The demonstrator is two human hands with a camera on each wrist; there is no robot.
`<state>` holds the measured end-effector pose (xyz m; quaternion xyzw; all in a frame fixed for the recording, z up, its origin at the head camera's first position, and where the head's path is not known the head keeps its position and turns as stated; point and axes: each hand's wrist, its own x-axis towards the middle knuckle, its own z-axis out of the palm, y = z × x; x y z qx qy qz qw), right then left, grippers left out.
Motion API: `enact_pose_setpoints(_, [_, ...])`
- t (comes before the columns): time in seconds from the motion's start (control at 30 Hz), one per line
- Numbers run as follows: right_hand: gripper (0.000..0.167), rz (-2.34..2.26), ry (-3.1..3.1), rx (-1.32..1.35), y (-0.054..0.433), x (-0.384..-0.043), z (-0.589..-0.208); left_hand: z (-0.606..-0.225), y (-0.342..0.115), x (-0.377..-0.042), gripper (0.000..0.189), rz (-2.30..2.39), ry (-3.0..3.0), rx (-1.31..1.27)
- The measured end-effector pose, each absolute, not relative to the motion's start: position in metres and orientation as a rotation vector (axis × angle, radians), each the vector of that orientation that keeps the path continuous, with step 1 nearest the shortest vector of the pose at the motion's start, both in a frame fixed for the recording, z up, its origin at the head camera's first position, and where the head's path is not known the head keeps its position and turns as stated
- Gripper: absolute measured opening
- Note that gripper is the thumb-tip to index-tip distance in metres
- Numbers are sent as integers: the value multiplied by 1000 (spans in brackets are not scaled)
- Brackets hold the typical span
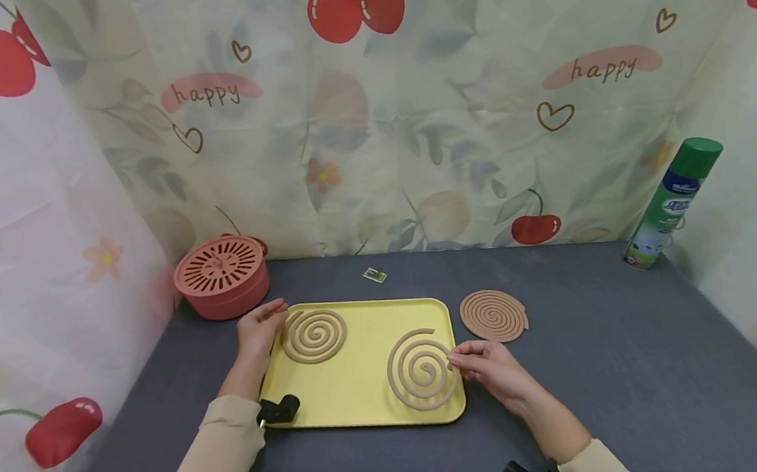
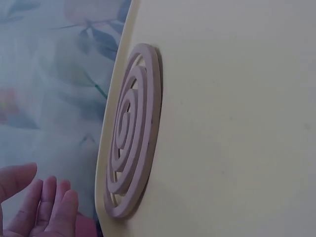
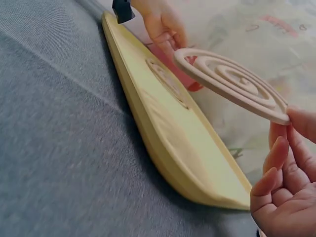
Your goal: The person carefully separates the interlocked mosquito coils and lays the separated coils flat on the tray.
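Note:
My right hand [image 1: 493, 372] pinches a tan mosquito coil [image 1: 400, 372] by its outer edge, between thumb and fingers. In the right wrist view that coil [image 3: 232, 84] is raised above the yellow tray [image 3: 148, 116]. Another single coil [image 1: 317, 336] lies flat on the tray [image 1: 360, 392] near its far left corner, seen from close by in the left wrist view [image 2: 148, 123]. Beside that corner is my left hand [image 1: 262, 329], its fingers extended and nothing in its grasp. A darker, tightly wound coil [image 1: 493, 316] lies on the table right of the tray.
A pink round box [image 1: 225, 302] with a slotted lid stands at the back left. At the back right a green spray can [image 1: 666, 206] leans by the curtain. A small card-like piece [image 1: 375, 275] lies behind the tray. Patterned curtains border the dark table [image 1: 604, 335].

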<state>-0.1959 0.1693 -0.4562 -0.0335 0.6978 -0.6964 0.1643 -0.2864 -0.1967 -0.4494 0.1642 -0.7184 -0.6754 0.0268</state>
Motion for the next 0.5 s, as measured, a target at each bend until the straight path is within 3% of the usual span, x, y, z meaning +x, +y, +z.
enact_pose_setpoints(0.5, [9, -2001, 1962, -24, 132, -221, -457, -444, -190, -278, 37, -2061, -2252, 410])
